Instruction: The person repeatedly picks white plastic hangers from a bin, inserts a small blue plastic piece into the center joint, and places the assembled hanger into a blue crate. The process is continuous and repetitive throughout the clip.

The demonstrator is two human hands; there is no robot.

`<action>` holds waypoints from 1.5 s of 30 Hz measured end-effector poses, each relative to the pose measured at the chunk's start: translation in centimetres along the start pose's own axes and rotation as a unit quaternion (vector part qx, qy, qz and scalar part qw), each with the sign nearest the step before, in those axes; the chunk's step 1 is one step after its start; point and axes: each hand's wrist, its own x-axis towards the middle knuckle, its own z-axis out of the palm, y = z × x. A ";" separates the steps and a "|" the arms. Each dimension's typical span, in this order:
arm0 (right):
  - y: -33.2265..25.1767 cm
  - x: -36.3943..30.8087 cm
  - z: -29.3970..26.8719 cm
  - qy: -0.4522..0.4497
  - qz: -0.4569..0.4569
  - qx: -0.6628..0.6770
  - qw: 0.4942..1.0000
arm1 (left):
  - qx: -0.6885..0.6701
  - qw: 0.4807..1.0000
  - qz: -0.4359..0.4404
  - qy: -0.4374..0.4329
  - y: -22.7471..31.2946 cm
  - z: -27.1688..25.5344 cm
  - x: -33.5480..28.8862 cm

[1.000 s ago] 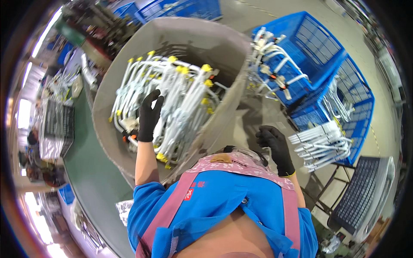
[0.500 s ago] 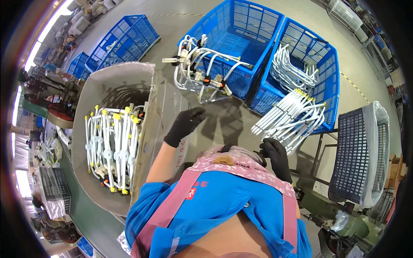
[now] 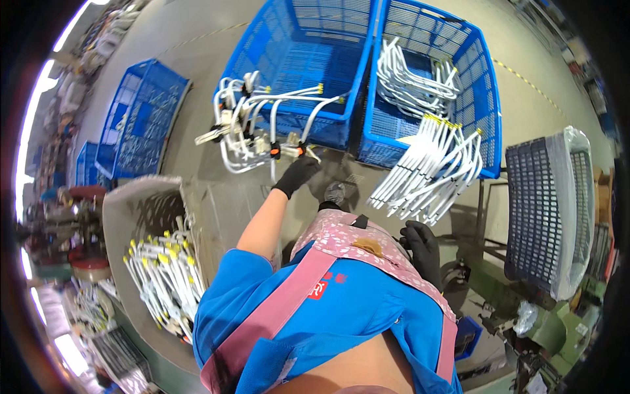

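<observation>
My left hand (image 3: 298, 177), in a black glove, reaches forward to the near edge of a cluster of bent white tube frames (image 3: 246, 134). Its fingertips are next to a frame's lower end; contact is unclear, and no grip shows. Black clamps with orange parts and pale fittings sit on these frames, which hang over the front of a blue crate (image 3: 328, 128). My right hand (image 3: 421, 249), also gloved in black, hovers beside my apron with loosely bent fingers and nothing in it. Just ahead of it, a bundle of white tubes with yellow ends (image 3: 430, 167) leans on a second blue crate (image 3: 387, 152).
On my left stands a large cardboard box (image 3: 125, 289) holding white tube frames (image 3: 164, 276) with yellow caps. Another blue crate (image 3: 141, 118) lies beyond it. To the right are a dark mesh basket (image 3: 528, 217) lined with plastic and green machinery (image 3: 551, 335).
My view has turned, and the crates appear further left. My left hand has moved forward to the clamped tube frames. My right hand stays near my apron.
</observation>
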 end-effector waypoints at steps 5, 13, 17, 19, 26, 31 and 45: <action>-1.3 2.9 2.4 0.084 0.018 -0.003 0.996 | 0.078 0.991 -0.035 0.106 -8.7 -1.1 12.3; -3.7 3.1 4.9 0.215 0.039 -0.161 0.963 | -0.094 0.974 -0.189 0.077 -16.0 -0.2 21.1; -3.3 2.1 4.6 0.280 0.098 -0.130 0.946 | -0.066 0.983 -0.169 0.041 -15.9 0.1 22.5; -2.5 2.1 3.8 0.299 0.059 -0.192 0.933 | 0.026 0.983 -0.162 -0.078 -15.3 1.1 23.0; -0.3 3.0 -3.0 0.302 0.038 -0.234 0.923 | -0.077 0.966 -0.246 0.004 -13.9 2.7 21.2; 0.1 5.6 -9.8 0.191 0.034 -0.308 0.932 | -0.295 0.900 -0.303 0.106 -14.4 6.2 18.6; 2.0 10.2 -23.5 0.046 -0.052 -0.331 0.941 | -0.444 0.848 -0.128 0.259 10.4 6.7 10.9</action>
